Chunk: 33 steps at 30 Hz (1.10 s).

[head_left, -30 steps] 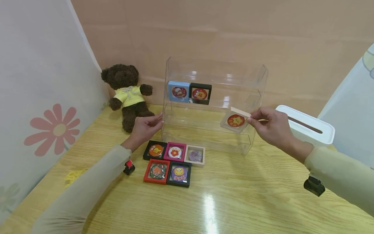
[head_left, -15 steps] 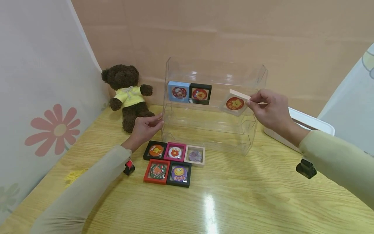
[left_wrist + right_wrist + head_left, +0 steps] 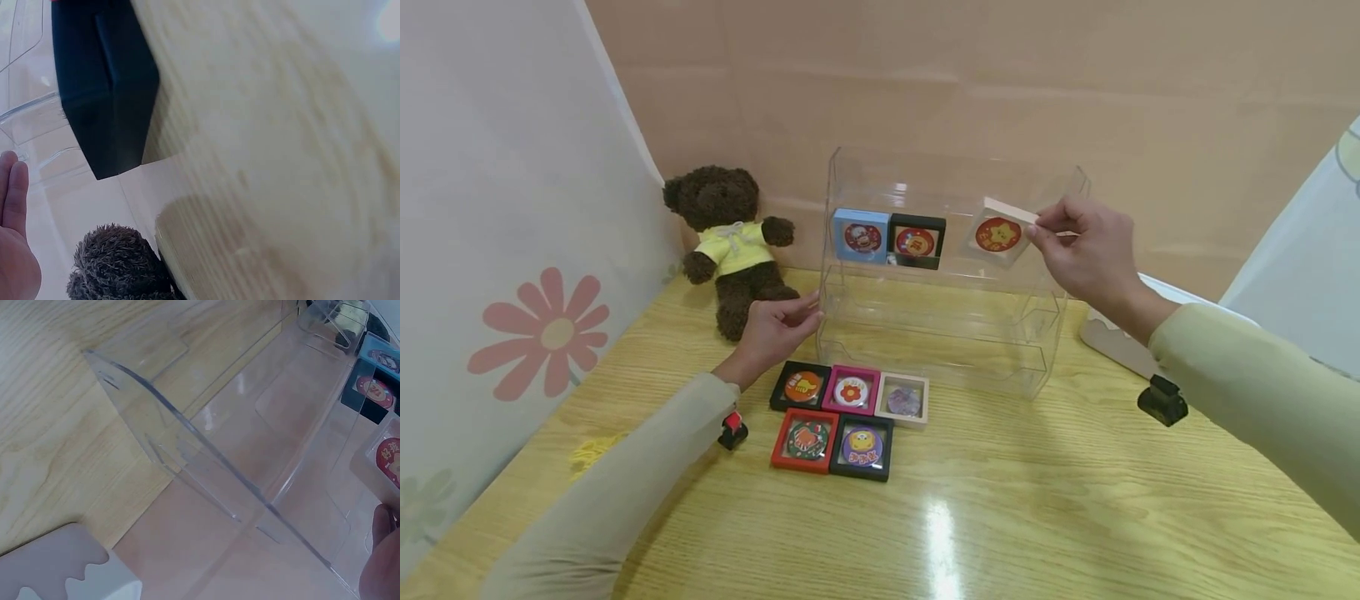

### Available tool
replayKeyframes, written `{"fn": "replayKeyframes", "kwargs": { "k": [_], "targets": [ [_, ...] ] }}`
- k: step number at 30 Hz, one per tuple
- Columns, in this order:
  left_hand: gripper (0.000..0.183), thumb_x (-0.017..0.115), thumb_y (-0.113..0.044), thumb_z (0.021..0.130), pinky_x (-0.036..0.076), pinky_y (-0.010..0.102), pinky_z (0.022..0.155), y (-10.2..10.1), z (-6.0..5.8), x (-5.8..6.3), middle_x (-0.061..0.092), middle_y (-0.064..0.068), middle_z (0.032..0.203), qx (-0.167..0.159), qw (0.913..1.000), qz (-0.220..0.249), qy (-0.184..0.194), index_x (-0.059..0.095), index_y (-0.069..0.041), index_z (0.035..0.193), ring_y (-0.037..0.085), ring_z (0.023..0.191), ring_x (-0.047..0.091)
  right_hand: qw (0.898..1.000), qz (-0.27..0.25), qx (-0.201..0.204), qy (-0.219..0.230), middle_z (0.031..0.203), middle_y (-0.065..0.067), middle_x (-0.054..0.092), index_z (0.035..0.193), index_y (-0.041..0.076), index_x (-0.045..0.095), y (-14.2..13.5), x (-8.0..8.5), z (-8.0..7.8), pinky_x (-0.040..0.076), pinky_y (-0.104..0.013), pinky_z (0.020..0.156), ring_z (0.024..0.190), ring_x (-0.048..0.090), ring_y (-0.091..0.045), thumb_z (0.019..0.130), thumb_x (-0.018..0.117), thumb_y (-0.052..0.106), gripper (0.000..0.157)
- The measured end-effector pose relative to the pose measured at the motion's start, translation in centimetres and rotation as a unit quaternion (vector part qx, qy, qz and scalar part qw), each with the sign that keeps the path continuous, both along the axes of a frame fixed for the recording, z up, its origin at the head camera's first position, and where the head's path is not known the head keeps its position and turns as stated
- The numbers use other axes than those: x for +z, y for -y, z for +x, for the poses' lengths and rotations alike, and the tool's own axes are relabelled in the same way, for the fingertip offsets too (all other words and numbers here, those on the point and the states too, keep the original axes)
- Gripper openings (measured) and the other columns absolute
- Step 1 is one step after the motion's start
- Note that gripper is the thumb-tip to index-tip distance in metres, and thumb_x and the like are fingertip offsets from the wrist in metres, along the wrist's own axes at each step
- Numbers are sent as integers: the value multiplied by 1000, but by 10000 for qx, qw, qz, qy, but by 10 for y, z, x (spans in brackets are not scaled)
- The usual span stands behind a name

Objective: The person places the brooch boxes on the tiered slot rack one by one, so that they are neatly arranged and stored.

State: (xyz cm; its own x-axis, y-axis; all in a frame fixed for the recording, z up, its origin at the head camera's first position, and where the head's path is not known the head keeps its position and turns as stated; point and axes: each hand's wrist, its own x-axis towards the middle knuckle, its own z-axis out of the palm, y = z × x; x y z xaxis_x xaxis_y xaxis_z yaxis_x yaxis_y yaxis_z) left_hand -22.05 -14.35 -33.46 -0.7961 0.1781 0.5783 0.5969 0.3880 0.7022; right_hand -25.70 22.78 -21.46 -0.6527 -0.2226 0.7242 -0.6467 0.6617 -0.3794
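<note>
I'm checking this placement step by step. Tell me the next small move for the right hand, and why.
Probably straighten the pale star frame and ease it toward the black frame on the clear rack: the right hand pinches it at a tilt, and a gap separates the two frames.

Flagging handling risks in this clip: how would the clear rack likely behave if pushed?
The rack has thin, see-through walls, so it is probably stiff and light. Standing upright on a smooth-looking table, it would likely slide rather than roll. The blue frame and black frame sit side by side on it, so a hard shove might shift them.
</note>
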Motion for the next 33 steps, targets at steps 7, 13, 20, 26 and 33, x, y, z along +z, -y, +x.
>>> {"fn": "replayKeyframes", "kwargs": {
  "k": [7,13,20,26,33],
  "targets": [
    [29,65,6,86,52,19,65,0,0,0,66,23,98,-15,10000,49,6,62,11,115,31,82,68,9998,-151,102,128,86,-15,67,79,-8,63,10,0,-9,48,-10,67,75,59,8,84,68,-2,9],
    [29,65,7,86,52,18,65,0,-2,-3,66,24,97,-27,10000,19,-39,62,12,115,32,82,68,9996,83,-45,252,90,-16,68,81,-7,63,18,0,-14,49,-11,68,82,68,-24,86,67,-1,9],
    [29,65,5,86,52,19,66,0,0,0,67,22,98,7,10000,-23,-9,63,10,115,29,82,68,9985,228,-146,478,93,-19,68,84,-7,63,22,-1,-18,50,-14,68,84,68,-31,88,66,1,10],
    [29,65,5,87,53,21,65,0,-1,0,66,21,100,-1,10000,-29,43,62,9,116,28,83,68,9976,224,-112,645,92,-18,68,83,-6,63,23,-9,-20,52,-18,68,83,68,-31,87,67,1,9],
    [29,66,5,87,53,20,66,0,1,0,66,21,102,22,10000,-89,-21,63,9,115,28,83,68,9966,276,-89,769,90,-19,68,83,-5,63,25,-12,-22,49,-12,64,82,68,-32,86,67,0,8]
  ]
}}
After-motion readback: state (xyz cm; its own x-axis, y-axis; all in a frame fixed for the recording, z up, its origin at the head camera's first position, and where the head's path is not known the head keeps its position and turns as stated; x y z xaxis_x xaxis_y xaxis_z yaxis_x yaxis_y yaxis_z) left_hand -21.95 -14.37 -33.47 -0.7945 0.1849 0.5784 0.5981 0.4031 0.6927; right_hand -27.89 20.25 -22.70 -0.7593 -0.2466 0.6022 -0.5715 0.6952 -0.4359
